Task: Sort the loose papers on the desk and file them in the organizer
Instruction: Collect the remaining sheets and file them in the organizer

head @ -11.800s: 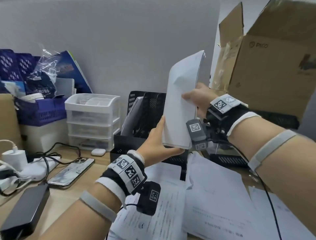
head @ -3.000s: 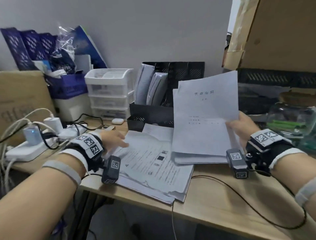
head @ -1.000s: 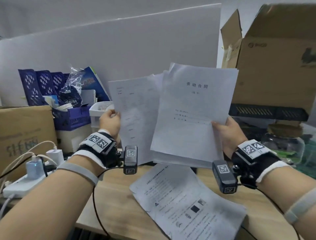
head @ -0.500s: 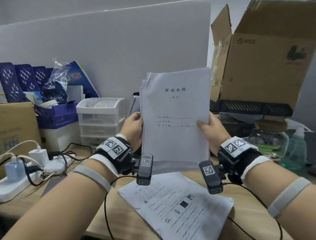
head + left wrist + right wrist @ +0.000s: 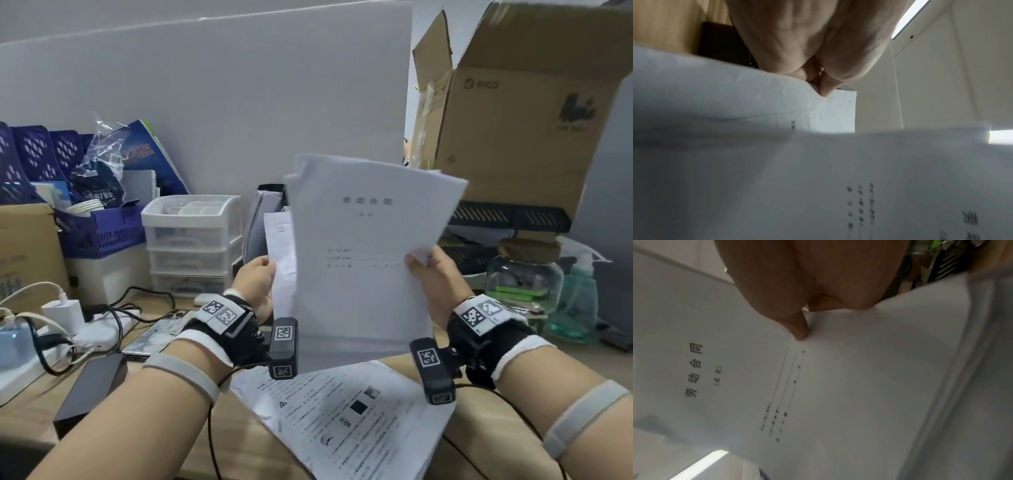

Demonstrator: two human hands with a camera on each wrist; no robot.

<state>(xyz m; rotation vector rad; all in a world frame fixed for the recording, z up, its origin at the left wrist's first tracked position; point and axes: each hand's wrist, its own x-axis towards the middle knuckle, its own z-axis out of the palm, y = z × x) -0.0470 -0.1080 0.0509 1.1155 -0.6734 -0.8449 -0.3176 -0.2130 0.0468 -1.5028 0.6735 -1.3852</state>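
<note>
I hold papers upright in front of me, above the desk. My right hand grips the right edge of a white stack with a title page, its thumb pressed on the front sheet. My left hand pinches the left edge of a printed sheet that sits behind and left of the stack; in the left wrist view this sheet lies under the thumb. Behind the papers stands the black mesh organizer, mostly hidden, with grey folders in it. One more printed sheet lies flat on the desk.
A white drawer unit stands left of the organizer, with purple baskets further left. A power strip and chargers, a phone and a black slab crowd the left. A cardboard box and glass jar stand at right.
The held papers have tilted clockwise and shifted right. The sheet in my left hand now shows apart at the stack's left edge, where half a second ago all were squared together.
</note>
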